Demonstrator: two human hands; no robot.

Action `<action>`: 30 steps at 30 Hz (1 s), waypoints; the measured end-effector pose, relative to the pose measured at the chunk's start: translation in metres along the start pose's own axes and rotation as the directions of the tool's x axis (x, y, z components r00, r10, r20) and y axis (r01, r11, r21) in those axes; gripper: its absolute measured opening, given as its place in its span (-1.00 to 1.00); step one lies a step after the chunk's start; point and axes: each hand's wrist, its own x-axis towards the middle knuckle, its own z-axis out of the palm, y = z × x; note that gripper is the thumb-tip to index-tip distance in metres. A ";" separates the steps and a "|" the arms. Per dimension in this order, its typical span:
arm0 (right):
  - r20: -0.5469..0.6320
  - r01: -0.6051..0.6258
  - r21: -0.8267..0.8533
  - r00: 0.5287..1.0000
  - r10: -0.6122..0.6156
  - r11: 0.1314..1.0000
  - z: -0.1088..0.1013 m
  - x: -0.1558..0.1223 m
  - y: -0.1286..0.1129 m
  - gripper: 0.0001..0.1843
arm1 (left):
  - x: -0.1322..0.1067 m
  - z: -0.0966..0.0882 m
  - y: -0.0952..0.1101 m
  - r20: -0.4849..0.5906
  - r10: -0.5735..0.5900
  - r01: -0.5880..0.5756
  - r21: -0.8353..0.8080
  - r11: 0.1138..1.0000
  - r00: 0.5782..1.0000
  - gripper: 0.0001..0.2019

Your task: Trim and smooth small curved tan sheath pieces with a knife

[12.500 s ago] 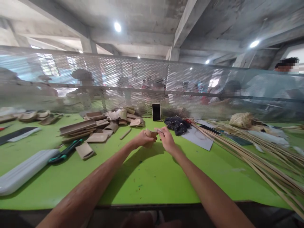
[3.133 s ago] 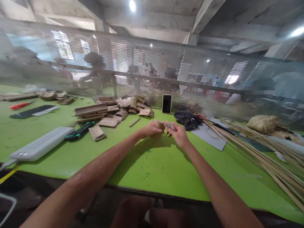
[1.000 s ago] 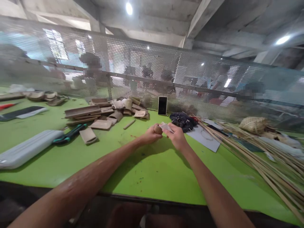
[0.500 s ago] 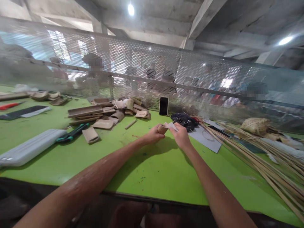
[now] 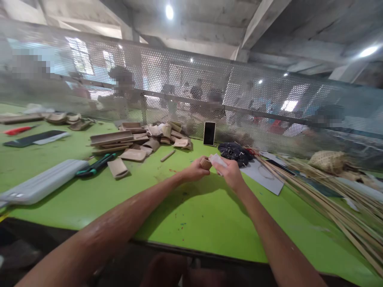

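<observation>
Both my hands meet above the middle of the green table. My left hand is closed round a small tan piece of bamboo, whose end sticks out past my thumb. My right hand is closed on a small pale sheet, maybe sandpaper, and presses it against the end of the bamboo piece. Both hands hover just above the tabletop.
A heap of bamboo pieces lies back left, with green-handled pliers and a long grey case nearer. A phone leans on the mesh screen. Dark cloth, grey sheet, long bamboo strips and a woven basket fill the right. People sit behind the mesh.
My hands stay together on the bamboo piece; the right hand has shifted the pale sheet slightly over its end. The camera view has swayed a little.
</observation>
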 end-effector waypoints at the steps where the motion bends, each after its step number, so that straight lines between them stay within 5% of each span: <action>1: 0.026 -0.009 0.018 1.000 0.009 1.000 0.000 -0.001 -0.001 -0.64 | 0.000 0.000 0.000 -0.006 0.014 -0.014 -0.012 1.000 1.000 -0.61; 7: -0.192 0.097 -0.125 0.974 -0.120 0.987 -0.001 0.005 0.006 -0.70 | 0.004 0.002 -0.003 -0.083 0.009 -0.004 0.070 0.998 0.996 -0.62; 13: 0.020 0.011 0.051 1.000 -0.012 0.999 0.000 0.001 0.004 -0.68 | 0.000 0.000 -0.003 -0.023 0.006 -0.006 0.008 1.000 1.000 -0.62; 22: 0.044 -0.030 0.160 0.999 0.024 0.987 0.000 -0.005 -0.007 -0.65 | 0.001 0.003 -0.006 -0.026 0.065 -0.063 0.058 0.996 0.998 -0.61; 26: 0.027 -0.019 0.115 1.000 0.016 0.993 0.001 -0.007 -0.010 -0.65 | -0.004 0.006 -0.002 -0.120 0.118 -0.079 0.289 0.954 0.986 -0.67; 30: 0.015 0.011 0.038 1.000 -0.012 0.999 0.002 -0.006 -0.011 -0.66 | -0.001 0.000 -0.006 -0.155 0.204 -0.079 0.574 0.815 0.967 -0.69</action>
